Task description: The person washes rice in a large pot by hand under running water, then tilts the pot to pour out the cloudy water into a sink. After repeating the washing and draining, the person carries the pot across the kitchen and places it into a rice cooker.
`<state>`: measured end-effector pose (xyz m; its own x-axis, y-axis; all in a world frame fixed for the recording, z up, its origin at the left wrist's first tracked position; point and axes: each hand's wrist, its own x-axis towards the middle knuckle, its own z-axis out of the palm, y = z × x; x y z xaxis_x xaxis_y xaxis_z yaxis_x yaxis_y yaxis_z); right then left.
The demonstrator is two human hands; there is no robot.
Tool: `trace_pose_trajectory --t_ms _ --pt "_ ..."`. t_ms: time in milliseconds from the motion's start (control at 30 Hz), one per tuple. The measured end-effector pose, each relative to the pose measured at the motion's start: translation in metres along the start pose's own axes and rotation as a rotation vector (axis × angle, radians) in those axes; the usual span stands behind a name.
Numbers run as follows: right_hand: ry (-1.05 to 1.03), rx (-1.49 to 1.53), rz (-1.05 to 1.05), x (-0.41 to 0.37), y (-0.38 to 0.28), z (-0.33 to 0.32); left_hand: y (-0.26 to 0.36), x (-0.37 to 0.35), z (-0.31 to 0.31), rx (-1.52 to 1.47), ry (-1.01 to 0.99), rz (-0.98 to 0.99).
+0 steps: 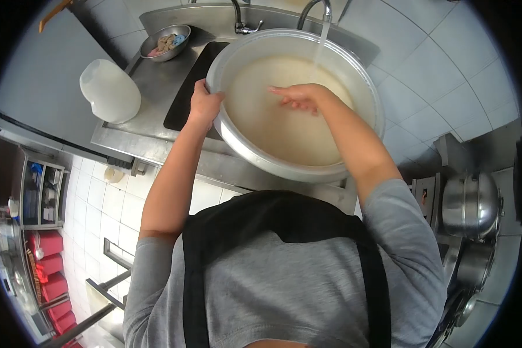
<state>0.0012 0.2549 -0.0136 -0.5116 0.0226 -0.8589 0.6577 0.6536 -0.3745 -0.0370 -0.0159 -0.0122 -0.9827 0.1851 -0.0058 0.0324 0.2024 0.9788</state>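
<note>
A large silver metal basin (246, 149) holds cloudy, whitish water (290, 136). My left hand (206, 105) is closed on the basin's left rim, thumb over the edge. Over the middle of the water, right at its surface, my right hand (301, 95) is held sideways with its fingers apart and nothing visible in them. What lies under the cloudy water is hidden. From a curved tap (327, 10) at the back, a stream of water (322, 42) runs into the basin.
The basin stands on a steel sink counter (151, 134) beside a dark sink opening (185, 104). Further left are a white plastic jug (109, 90) and a steel bowl (177, 53) with cloths. Metal pots (471, 206) stand at the right, and pink bins (47, 264) at the lower left.
</note>
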Motion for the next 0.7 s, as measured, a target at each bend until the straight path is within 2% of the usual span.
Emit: trace_pose_trajectory --t_ms 200,300,400,500,600,633,700 --pt "0.162 -0.109 -0.085 -0.023 -0.005 0.011 0.0 -0.002 0.0 0.063 0.008 0.001" --pt "0.137 -0.139 -0.069 -0.041 -0.015 -0.008 0.002 0.001 -0.002 0.11 0.012 -0.007" --pt "0.205 0.324 -0.39 -0.022 0.008 -0.061 0.003 -0.002 0.0 0.138 0.032 -0.022" --pt "0.294 1.039 -0.561 0.012 0.017 -0.109 0.013 -0.009 0.0 0.177 0.053 -0.045" --pt "0.092 1.42 -0.763 0.031 0.007 -0.131 0.004 -0.001 -0.001 0.198 0.073 -0.026" --pt "0.181 1.581 -0.808 0.016 -0.01 -0.117 0.005 -0.002 -0.001 0.197 0.074 -0.023" --pt "0.056 1.076 -0.653 0.029 -0.002 -0.139 0.004 -0.005 -0.002 0.244 0.045 -0.007"
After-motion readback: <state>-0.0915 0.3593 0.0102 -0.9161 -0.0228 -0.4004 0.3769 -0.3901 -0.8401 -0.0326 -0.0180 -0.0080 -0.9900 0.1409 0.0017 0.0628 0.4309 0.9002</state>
